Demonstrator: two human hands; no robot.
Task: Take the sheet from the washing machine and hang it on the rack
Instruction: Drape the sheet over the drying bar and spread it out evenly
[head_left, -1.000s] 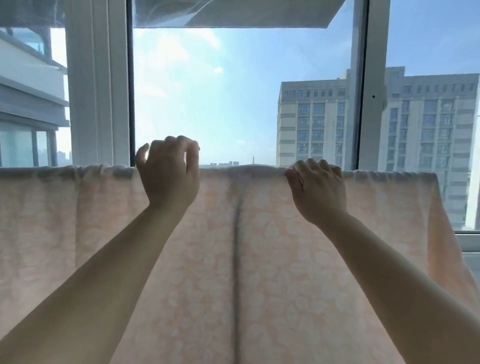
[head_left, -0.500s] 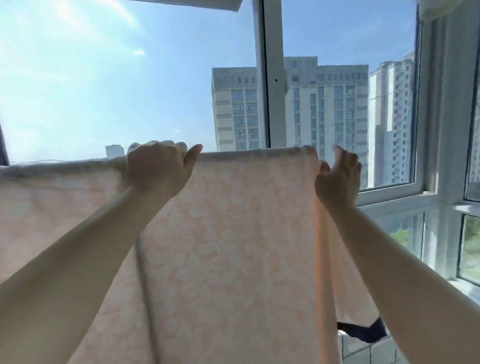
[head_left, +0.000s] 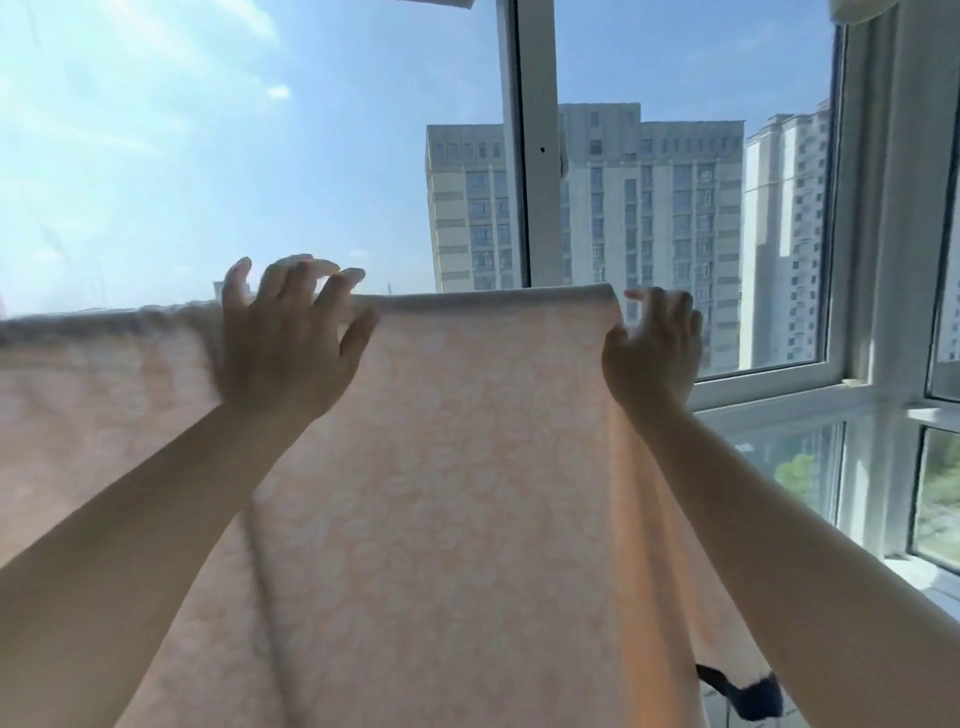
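- Where it drapes over a horizontal line at hand height, the pale peach sheet with a faint white floral print (head_left: 441, 493) hangs down in front of the window, its folded top edge running from the left border to just beside the right hand.
- The rack itself is hidden under the fold, so its shape cannot be told.
- The left hand (head_left: 283, 348) is raised at the top edge, its fingers (head_left: 332, 283) spread and loosely bent above the fold, gripping nothing; whether the palm touches the cloth cannot be told.
- The right hand (head_left: 654, 348) is at the sheet's right end, its fingers (head_left: 657, 301) relaxed and slightly bent beside the corner, the thumb lying against the side edge.
- A darker vertical seam (head_left: 265, 571) runs down the cloth below the left forearm.
- Behind stands the white window frame (head_left: 537, 156), with tall beige apartment blocks (head_left: 649, 208) and blue sky beyond.
- A small dark object (head_left: 748, 693) shows at the bottom right, beside the sheet's edge.
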